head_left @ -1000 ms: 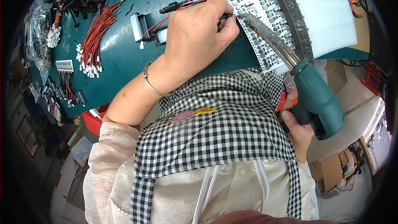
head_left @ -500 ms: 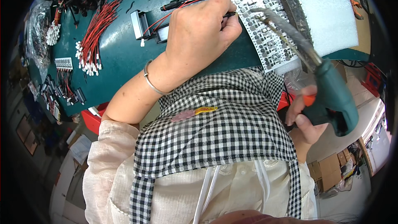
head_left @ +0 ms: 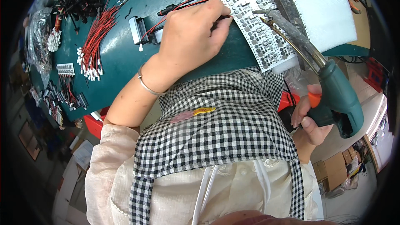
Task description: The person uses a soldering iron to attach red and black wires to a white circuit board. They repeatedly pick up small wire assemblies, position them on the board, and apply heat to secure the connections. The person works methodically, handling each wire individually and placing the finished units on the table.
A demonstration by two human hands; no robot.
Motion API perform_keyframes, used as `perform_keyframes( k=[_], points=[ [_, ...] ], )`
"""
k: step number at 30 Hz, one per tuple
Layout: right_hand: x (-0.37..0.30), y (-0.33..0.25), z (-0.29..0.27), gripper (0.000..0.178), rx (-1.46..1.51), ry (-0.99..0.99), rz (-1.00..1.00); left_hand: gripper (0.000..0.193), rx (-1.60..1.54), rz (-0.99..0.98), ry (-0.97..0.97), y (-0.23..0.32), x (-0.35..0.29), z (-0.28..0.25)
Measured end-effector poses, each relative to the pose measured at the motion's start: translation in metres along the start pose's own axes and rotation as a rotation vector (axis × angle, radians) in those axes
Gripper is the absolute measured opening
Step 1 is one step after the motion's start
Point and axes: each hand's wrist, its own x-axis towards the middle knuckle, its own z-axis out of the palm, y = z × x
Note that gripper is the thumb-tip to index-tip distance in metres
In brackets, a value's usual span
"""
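And away slid the soldering gun [head_left: 339, 91], its tip standing well apart from the left hand [head_left: 187, 37] and over the circuit boards [head_left: 243, 2]; heating looked paused. The right hand [head_left: 311, 127] gripped its handle, fingers curled tight. Over the bench [head_left: 235, 52], the left fingers pinched a dark piece [head_left: 214, 26], mostly buried, its kind impossible to tell. Whether the tip hovered or touched the boards? Couldn't tell.

Head-worn fisheye view, close and steeply downward, over apron [head_left: 208, 135] and green bench [head_left: 118, 60]
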Motion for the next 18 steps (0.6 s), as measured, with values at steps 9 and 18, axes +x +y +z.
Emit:
perform_keyframes(
  k=[9,18],
  points=[
    [-0.005,0.002,0.000,0.066,-0.016,0.038,0.039,0.017,-0.037,0.180,0.008,-0.013,0.004,-0.003],
    [-0.004,0.002,-0.003,0.065,-0.055,0.013,0.066,0.020,0.093,0.295,0.075,-0.013,-0.002,0.004]
  ],
)
